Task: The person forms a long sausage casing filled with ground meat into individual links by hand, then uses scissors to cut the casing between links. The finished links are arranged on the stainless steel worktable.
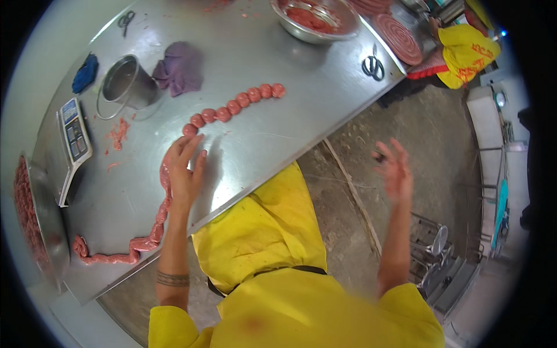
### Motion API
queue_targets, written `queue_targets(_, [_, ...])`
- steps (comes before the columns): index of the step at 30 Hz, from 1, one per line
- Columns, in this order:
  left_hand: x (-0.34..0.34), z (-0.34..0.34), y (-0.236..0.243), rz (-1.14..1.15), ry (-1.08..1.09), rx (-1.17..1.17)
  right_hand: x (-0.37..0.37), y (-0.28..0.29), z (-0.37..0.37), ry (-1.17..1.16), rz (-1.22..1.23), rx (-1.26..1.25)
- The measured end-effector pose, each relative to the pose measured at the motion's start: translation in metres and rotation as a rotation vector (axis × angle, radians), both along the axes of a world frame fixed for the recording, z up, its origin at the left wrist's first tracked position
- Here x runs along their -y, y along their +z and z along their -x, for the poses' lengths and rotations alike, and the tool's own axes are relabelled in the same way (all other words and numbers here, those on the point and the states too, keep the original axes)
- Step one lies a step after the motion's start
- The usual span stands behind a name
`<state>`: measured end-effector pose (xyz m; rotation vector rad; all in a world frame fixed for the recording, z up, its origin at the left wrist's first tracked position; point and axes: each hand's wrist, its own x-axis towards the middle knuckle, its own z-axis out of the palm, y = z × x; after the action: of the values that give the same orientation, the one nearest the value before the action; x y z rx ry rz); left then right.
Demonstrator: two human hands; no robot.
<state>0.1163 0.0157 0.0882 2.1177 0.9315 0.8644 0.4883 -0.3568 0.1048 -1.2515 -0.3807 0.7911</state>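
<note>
- Left hand (184, 171): flat, fingers spread, gripping nothing, on long pink raw sausage rope (159, 220); keep pressure even near round twisted links (235, 106).
- Right hand (394, 171): open, empty, raised off steel table (278, 145).

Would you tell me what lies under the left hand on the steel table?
The left hand rests on the sausage rope on the steel table; the stretch beneath the palm is hidden.

We count eight sausage links (234, 107) in a row, two scissors (373, 67), two cloths (181, 67), one bucket (125, 84), one scale (74, 134), one bowl (316, 18), and two sausage coils (398, 38) on the desk (278, 139).
</note>
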Motion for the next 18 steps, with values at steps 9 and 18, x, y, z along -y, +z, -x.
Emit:
queue_targets(9, [0.109, -0.022, -0.005, 1.588, -0.290, 0.721, -0.164, -0.009, 0.178, 0.481, -0.601, -1.023])
queue_targets(18, [0.101, 0.008, -0.014, 1.742, -0.111, 0.870, -0.186, -0.016, 0.213, 0.527, -0.481, -0.993])
